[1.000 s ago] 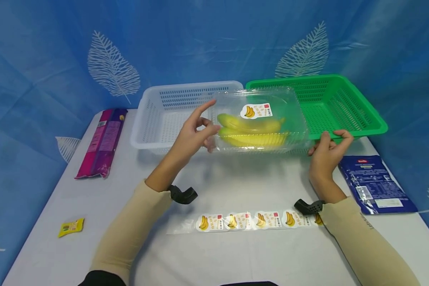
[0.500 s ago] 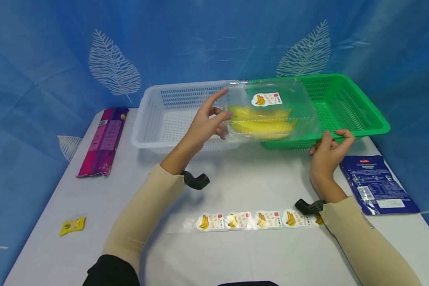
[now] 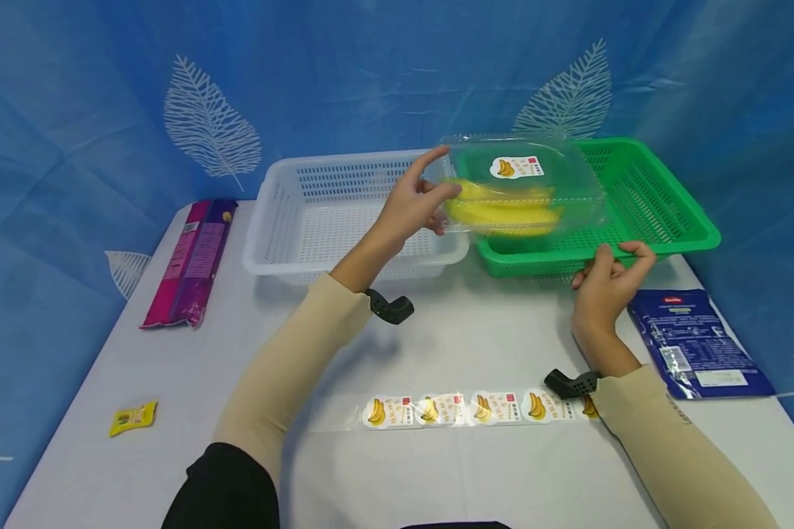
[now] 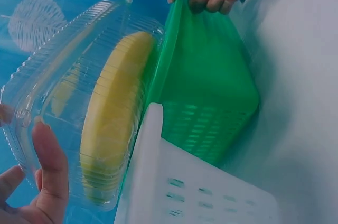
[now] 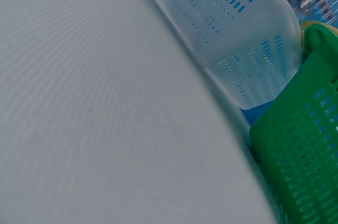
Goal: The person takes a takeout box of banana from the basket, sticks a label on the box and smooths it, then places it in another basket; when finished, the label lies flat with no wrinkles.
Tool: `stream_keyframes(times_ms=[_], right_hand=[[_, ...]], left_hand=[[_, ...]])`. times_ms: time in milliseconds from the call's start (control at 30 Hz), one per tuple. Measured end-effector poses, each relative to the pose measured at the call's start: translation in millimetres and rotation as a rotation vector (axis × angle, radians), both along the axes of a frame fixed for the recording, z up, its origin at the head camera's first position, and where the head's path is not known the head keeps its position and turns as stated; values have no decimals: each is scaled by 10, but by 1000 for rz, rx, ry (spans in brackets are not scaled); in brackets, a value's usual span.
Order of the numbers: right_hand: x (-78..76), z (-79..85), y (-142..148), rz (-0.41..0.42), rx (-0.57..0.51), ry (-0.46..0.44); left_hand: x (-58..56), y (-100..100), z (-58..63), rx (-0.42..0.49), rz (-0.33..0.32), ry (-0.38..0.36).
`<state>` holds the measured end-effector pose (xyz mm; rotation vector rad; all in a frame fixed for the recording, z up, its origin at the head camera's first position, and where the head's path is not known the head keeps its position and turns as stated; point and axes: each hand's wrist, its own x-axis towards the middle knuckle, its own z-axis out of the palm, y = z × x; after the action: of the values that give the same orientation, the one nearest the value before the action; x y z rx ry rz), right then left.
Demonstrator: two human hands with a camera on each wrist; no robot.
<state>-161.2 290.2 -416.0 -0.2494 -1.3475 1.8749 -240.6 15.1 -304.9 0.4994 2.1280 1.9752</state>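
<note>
My left hand (image 3: 406, 207) pinches the left edge of a clear plastic clamshell box (image 3: 578, 187). Two yellow bananas (image 3: 503, 218) lie inside it, and a white banana sticker (image 3: 517, 167) is on the lid. The box is held over the green basket (image 3: 536, 262), overlapping its left part in the head view. The left wrist view has the thumb (image 4: 53, 160) against the box's end. With thumb and fingers, my right hand (image 3: 605, 290) grips the green basket's front rim; its lower fingertips are partly hidden.
A white basket (image 3: 258, 253) stands left of the green one. Across the front of the white table lies a strip of banana stickers (image 3: 443, 409). A purple packet (image 3: 188, 264) and a small yellow packet (image 3: 133, 418) lie left, a blue pouch (image 3: 698, 342) right.
My left hand has carried the box of bananas to the right and farther back, from before the two baskets to over the green one. My right hand stays on the rim.
</note>
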Motion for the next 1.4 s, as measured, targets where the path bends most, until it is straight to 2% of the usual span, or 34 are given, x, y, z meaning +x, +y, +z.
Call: stream_keyframes(times_ms=[233,567,700,933,1133,1400], right_hand=[[-19,1,-1,7,16,7],[-32,24,10,9,-8,26],[-28,37,14,19,4,12],[1,46,53,-12,21,-1],[8,-25,15,8,46,-5],[-2,-39,26,-12,52,24]], left_hand=[[-80,104,5,24,-5,11],[-208,363,94,-4,-33,-38],[-212,482,87,1,-54,-58],[-156,619,-1,9,-136,-85],[-154,593,-40,-42,-130,-88],[-196,657,-43,-96,-125,-99]])
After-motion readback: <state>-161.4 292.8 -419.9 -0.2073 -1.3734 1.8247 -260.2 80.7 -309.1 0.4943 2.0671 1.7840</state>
